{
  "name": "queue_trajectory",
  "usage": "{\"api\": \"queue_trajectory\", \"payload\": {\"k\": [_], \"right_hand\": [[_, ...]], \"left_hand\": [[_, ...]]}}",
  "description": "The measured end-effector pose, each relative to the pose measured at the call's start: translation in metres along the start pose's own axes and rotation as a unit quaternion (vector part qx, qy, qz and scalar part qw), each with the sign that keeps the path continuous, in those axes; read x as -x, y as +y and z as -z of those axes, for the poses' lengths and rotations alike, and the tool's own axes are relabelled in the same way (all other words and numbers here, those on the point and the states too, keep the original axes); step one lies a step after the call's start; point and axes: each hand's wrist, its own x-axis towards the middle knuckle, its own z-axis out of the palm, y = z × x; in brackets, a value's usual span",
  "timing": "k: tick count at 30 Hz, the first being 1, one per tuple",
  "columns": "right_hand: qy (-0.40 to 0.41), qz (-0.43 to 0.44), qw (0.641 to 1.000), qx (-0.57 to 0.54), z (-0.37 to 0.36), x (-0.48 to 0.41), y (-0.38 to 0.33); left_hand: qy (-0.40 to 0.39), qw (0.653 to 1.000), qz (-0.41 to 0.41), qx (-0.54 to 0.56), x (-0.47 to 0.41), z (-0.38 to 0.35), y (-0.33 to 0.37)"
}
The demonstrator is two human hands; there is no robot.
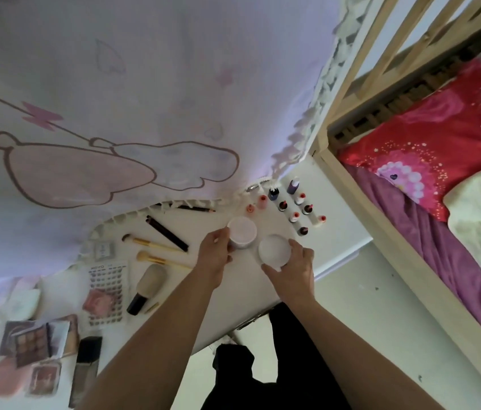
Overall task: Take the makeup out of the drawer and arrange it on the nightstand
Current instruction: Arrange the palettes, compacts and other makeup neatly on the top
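Observation:
On the white nightstand top (212, 220) my left hand (214, 253) grips the side of a pale pink round jar (242, 230). Beside it my right hand (293, 269) holds a white round jar (274, 250) from its near side. Behind the jars stand several small nail polish bottles (295, 208) in rows. To the left lie two gold-handled brushes (156, 251), a dark tube (166, 233), a pencil (196, 208), a large powder brush (146, 288), a sticker sheet (106, 291), eyeshadow palettes (36, 341) and a dark foundation bottle (85, 368). The drawer is hidden.
A pink printed curtain (115, 99) with a fringed hem hangs over the back of the nightstand. A wooden bed frame (360, 202) with red and purple bedding (440, 143) stands on the right. My dark trouser legs (248, 374) stand on the pale floor below.

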Motion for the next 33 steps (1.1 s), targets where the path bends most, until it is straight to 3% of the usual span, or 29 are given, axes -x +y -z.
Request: {"api": "queue_trajectory", "payload": {"k": [7, 16, 25, 27, 30, 33], "right_hand": [[0.036, -0.025, 0.999, -0.021, 0.014, 0.004, 0.005], [0.040, -0.039, 0.998, -0.029, 0.022, 0.006, 0.014], [0.021, -0.067, 0.996, 0.053, 0.025, 0.012, 0.010], [0.049, -0.045, 0.996, 0.056, 0.025, 0.019, 0.002], [0.057, 0.015, 0.997, 0.053, 0.016, 0.029, -0.016], [0.013, 0.091, 0.992, 0.085, -0.001, 0.034, -0.039]], "left_hand": [[-0.025, 0.999, -0.007, 0.018, -0.004, -0.024, -0.002], [-0.028, 0.997, -0.021, -0.063, 0.000, -0.049, 0.008], [-0.036, 0.994, -0.036, -0.092, 0.016, -0.029, 0.010], [-0.015, 0.973, -0.111, -0.199, 0.021, -0.007, 0.007], [0.031, 0.909, -0.239, -0.342, 0.026, 0.040, -0.005], [0.081, 0.865, -0.262, -0.420, 0.033, 0.090, -0.012]]}}
